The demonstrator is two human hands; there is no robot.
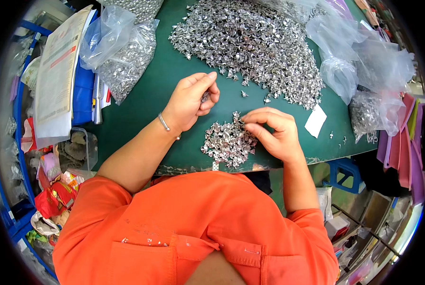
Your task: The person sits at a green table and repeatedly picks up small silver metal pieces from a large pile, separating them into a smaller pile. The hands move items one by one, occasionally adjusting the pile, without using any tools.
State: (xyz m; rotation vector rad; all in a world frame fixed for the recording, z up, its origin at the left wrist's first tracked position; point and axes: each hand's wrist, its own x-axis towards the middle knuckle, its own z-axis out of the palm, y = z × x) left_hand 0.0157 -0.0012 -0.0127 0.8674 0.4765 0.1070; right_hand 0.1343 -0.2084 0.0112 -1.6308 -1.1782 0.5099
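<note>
My left hand [195,99], with a metal bracelet on its wrist, is curled closed above the green table. Shiny small metal pieces [205,97] show between its fingers. To its right, my right hand [279,134] has thumb and fingertips drawn together at the edge of a small heap of silvery metal pieces [225,145]; what the fingertips pinch is too small to make out. That heap lies near the table's front edge. Beyond both hands spreads a much larger pile of similar silvery pieces [250,40], with a few loose ones along its near side.
A white paper slip [316,120] lies by the large pile. Clear plastic bags of metal pieces [127,61] stand at the left, others [365,111] at the right. A blue bin [83,99] with papers is at the left; a blue stool [344,175] stands below the table.
</note>
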